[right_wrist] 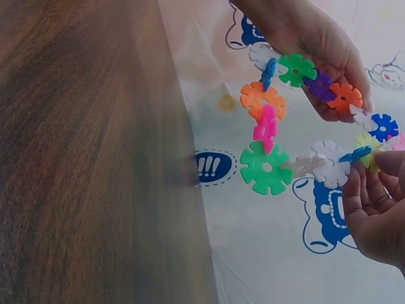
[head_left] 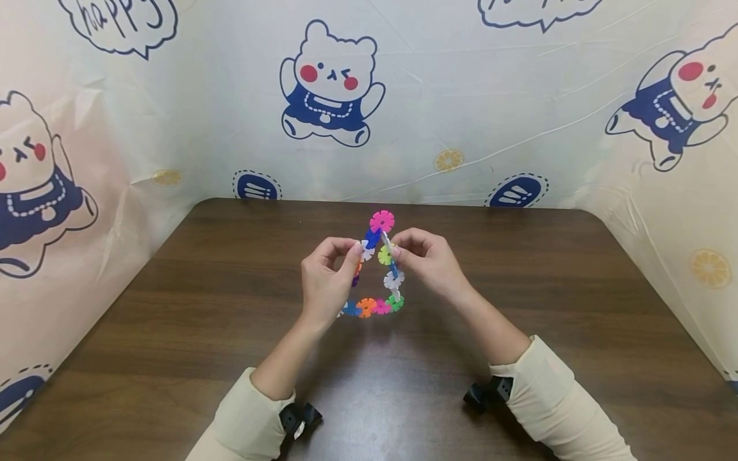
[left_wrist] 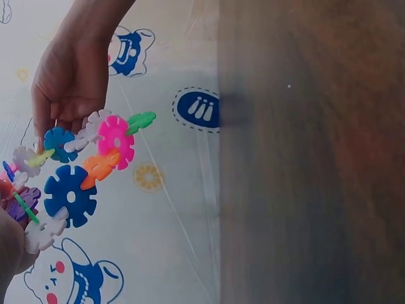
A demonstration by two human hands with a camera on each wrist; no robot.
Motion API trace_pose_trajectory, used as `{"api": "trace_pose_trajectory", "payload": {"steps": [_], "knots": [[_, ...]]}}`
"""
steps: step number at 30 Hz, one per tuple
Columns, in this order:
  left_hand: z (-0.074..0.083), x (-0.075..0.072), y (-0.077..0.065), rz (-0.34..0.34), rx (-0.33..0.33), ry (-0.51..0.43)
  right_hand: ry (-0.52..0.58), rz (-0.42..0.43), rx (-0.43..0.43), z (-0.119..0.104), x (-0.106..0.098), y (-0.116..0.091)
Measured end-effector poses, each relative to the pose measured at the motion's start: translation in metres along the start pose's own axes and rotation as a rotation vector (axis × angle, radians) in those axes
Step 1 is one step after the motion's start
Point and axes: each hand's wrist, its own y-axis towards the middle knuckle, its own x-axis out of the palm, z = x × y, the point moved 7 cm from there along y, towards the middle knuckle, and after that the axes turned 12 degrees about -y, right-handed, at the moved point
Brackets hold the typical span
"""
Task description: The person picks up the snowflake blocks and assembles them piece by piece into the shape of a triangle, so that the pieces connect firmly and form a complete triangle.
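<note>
Notched plastic snowflake discs in many colours are slotted together into a closed loop [head_left: 366,308], held up above the table. A pink disc [head_left: 382,221] sits at its top corner, with a blue disc [right_wrist: 383,128] beside it. On the loop's left side, my left hand [head_left: 324,282] pinches it at a white disc [head_left: 367,250] between thumb and fingers. Opposite, my right hand [head_left: 431,264] pinches near a yellow-green disc [head_left: 385,255]. Along the bottom run blue, orange and pink discs to a green disc [right_wrist: 266,168] at the corner.
The brown wooden table [head_left: 190,307] lies beneath both hands. Behind it and at both sides hangs a pale sheet [head_left: 450,83] printed with cartoon bears. Black wrist cameras [head_left: 300,419] are strapped at the cream sleeves [head_left: 248,413].
</note>
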Motion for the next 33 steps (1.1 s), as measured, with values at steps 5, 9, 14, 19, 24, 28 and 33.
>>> {"api": "trace_pose_trajectory", "payload": {"steps": [5,9,14,19,24,28,33], "knots": [[0.0,0.001,-0.001,-0.019,-0.011,0.004,-0.005,0.002,0.019,0.002,0.0,-0.001],[-0.001,0.001,-0.001,-0.041,-0.022,0.018,0.004,0.004,0.023,0.005,0.001,-0.002],[-0.004,0.001,0.001,-0.073,-0.073,0.056,0.019,0.004,0.012,0.006,0.0,-0.003],[0.001,0.005,0.009,-0.108,-0.06,0.113,0.002,0.001,0.011,0.007,0.0,-0.004],[0.013,0.007,0.02,-0.107,0.034,0.121,-0.029,-0.015,0.011,0.009,0.004,-0.006],[0.019,0.01,0.024,-0.123,0.069,0.136,-0.043,-0.022,0.012,0.008,0.006,-0.008],[0.019,0.012,0.024,-0.145,0.069,0.13,-0.058,-0.012,-0.009,0.007,0.007,-0.009]]}}
